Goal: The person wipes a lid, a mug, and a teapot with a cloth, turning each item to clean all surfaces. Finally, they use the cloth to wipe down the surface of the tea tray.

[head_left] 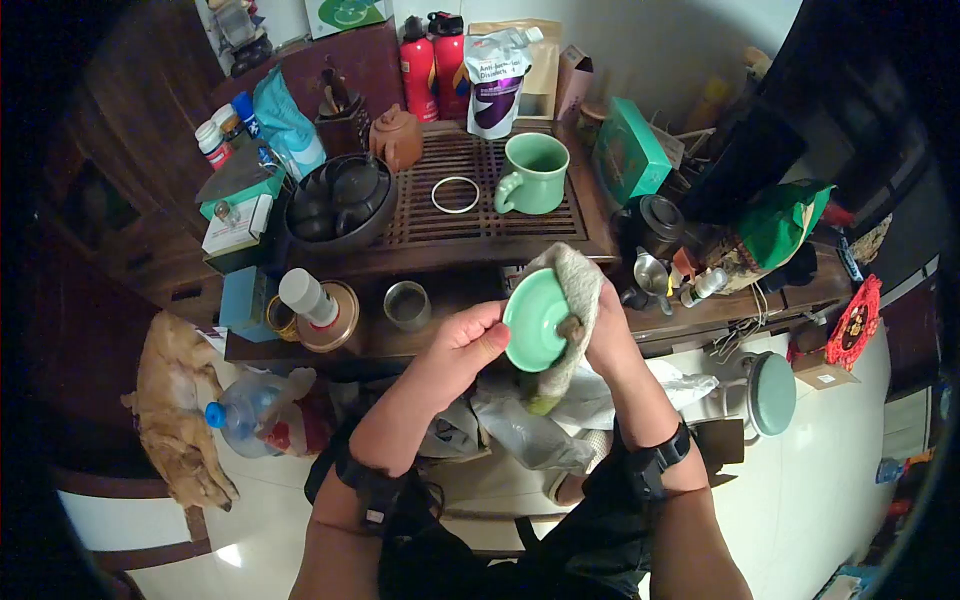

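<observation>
A pale green ceramic lid (pixel 536 320) is held up in front of me, tilted with its round face showing. My left hand (pixel 462 345) grips its left rim, thumb on the near side. My right hand (pixel 608 335) is closed on a greyish cloth (pixel 578 285), which wraps the lid's right side; most of its fingers are hidden behind the cloth. Beyond them, a matching green mug (pixel 534 175) stands upright on the slatted wooden tea tray (pixel 415 225). A thin white ring (pixel 455 196) lies on the slats to the mug's left.
A dark bowl of cups (pixel 340 205) sits left of the tray, near a clay teapot (pixel 396 138). A glass (pixel 407 305) and a white-capped container (pixel 308 298) stand along the front. A metal pitcher (pixel 650 275) is at right. On the floor lie a dog (pixel 180 400) and a large bottle (pixel 250 415).
</observation>
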The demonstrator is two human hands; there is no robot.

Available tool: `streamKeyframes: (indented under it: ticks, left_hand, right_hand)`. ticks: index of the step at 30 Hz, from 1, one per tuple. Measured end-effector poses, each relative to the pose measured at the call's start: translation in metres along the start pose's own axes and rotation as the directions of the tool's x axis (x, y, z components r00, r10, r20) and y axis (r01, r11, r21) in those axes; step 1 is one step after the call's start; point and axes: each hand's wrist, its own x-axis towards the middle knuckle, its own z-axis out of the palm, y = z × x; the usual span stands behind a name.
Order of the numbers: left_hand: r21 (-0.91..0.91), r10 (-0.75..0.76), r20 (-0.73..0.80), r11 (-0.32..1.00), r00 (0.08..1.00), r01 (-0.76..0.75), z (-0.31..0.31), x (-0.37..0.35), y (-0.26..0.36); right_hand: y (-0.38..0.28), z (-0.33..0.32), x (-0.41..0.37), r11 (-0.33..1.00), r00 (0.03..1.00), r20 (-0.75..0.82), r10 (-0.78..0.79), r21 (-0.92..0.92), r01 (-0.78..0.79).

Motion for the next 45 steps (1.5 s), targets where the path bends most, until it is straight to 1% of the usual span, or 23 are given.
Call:
streamKeyframes:
  ticks: [2,3,4,6,8,12,13,14,15,18,20,23,28,30,31,33,34,36,37,38,39,42,45]
  left_hand:
    - [0.038,-0.07,0.005,0.997,0.998,0.07,-0.003,-0.001,0.001]
    - [0.075,-0.092,0.014,0.993,0.996,0.091,-0.004,-0.001,-0.001]
    - [0.111,-0.114,0.022,0.988,0.993,0.111,-0.004,-0.001,-0.003]
    - [0.135,-0.16,-0.007,0.978,0.987,0.16,-0.006,0.002,-0.008]
    - [0.166,-0.208,-0.033,0.963,0.978,0.21,-0.008,0.003,-0.011]
    - [0.001,-0.115,-0.265,0.993,0.957,0.119,-0.018,0.006,-0.002]
    - [-0.064,-0.078,-0.296,0.996,0.952,0.062,-0.027,0.008,-0.002]
    - [-0.125,-0.042,-0.328,0.992,0.944,0.001,-0.038,0.011,-0.002]
    - [-0.079,-0.009,-0.424,0.997,0.906,-0.027,-0.044,0.016,0.0]
    - [0.008,0.078,-0.494,0.996,0.866,-0.086,-0.069,0.027,-0.003]
    - [0.063,0.081,-0.52,0.996,0.85,-0.056,-0.081,0.034,-0.004]
    - [0.052,0.059,-0.546,0.998,0.836,-0.037,-0.088,0.047,-0.006]
    - [-0.075,-0.041,-0.636,0.997,0.77,-0.008,-0.088,0.064,-0.002]
    - [-0.074,-0.055,-0.645,0.997,0.762,0.01,-0.088,0.069,0.0]
    - [-0.073,-0.061,-0.65,0.997,0.758,0.018,-0.088,0.071,0.001]
    - [-0.077,-0.072,-0.627,0.997,0.775,0.03,-0.091,0.072,0.001]
    - [-0.079,-0.077,-0.615,0.996,0.785,0.036,-0.092,0.072,0.001]
    - [-0.047,-0.042,-0.604,0.999,0.796,0.017,-0.094,0.07,0.001]
    - [-0.032,-0.026,-0.599,0.999,0.8,0.009,-0.092,0.068,0.001]
    - [-0.018,-0.018,-0.601,1.0,0.799,0.009,-0.09,0.067,0.001]
    - [-0.003,-0.009,-0.604,1.0,0.797,0.009,-0.086,0.065,0.003]
    - [0.032,-0.003,-0.62,0.999,0.785,0.029,-0.069,0.06,0.011]
    - [0.049,0.01,-0.645,0.998,0.764,0.027,-0.058,0.059,0.012]
  right_hand:
    - [-0.006,-0.005,-0.003,0.946,0.988,0.143,-0.057,-0.307,0.099]
    - [-0.016,-0.004,-0.005,0.926,0.982,0.159,0.1,-0.376,-0.034]
    - [-0.005,-0.008,-0.003,0.709,0.918,0.353,-0.184,-0.599,0.372]
    - [-0.01,-0.012,-0.002,0.62,0.932,0.362,-0.022,-0.726,0.297]
    - [-0.012,-0.006,-0.003,0.654,0.958,0.24,-0.156,-0.702,0.283]
    - [-0.014,-0.013,0.003,0.788,0.906,-0.011,-0.423,-0.498,0.362]
    - [-0.017,-0.02,0.003,0.81,0.928,-0.049,-0.368,-0.506,0.295]
    - [-0.008,-0.028,0.007,0.9,0.93,-0.139,-0.339,-0.336,0.278]
    - [0.004,-0.036,0.013,0.891,0.894,-0.178,-0.411,-0.286,0.353]
    - [-0.013,-0.031,0.005,0.96,0.927,-0.261,-0.268,0.009,0.28]
    - [-0.036,-0.013,0.004,0.967,0.894,-0.418,-0.161,0.115,0.228]
    - [-0.019,-0.03,0.01,0.95,0.916,-0.347,-0.201,0.159,0.268]
    - [-0.015,-0.038,0.012,0.903,0.848,-0.316,-0.424,-0.219,0.37]
    - [-0.02,-0.038,0.011,0.893,0.842,-0.303,-0.446,-0.223,0.392]
    - [-0.024,-0.036,0.01,0.905,0.849,-0.313,-0.425,-0.165,0.392]
    - [-0.024,-0.038,0.009,0.883,0.837,-0.296,-0.459,-0.257,0.393]
    - [-0.022,-0.04,0.009,0.83,0.82,-0.263,-0.509,-0.402,0.387]
    - [-0.025,-0.039,0.005,0.878,0.846,-0.292,-0.445,-0.327,0.349]
    - [-0.039,-0.03,-0.001,0.946,0.886,-0.332,-0.322,-0.096,0.308]
    - [-0.046,-0.025,-0.004,0.957,0.921,-0.34,-0.193,0.142,0.253]
    - [-0.044,-0.029,-0.002,0.945,0.93,-0.28,-0.236,0.158,0.287]
    - [-0.046,-0.032,-0.003,0.955,0.929,-0.297,-0.22,0.131,0.267]
    - [-0.05,-0.032,-0.004,0.94,0.937,-0.255,-0.238,0.181,0.288]
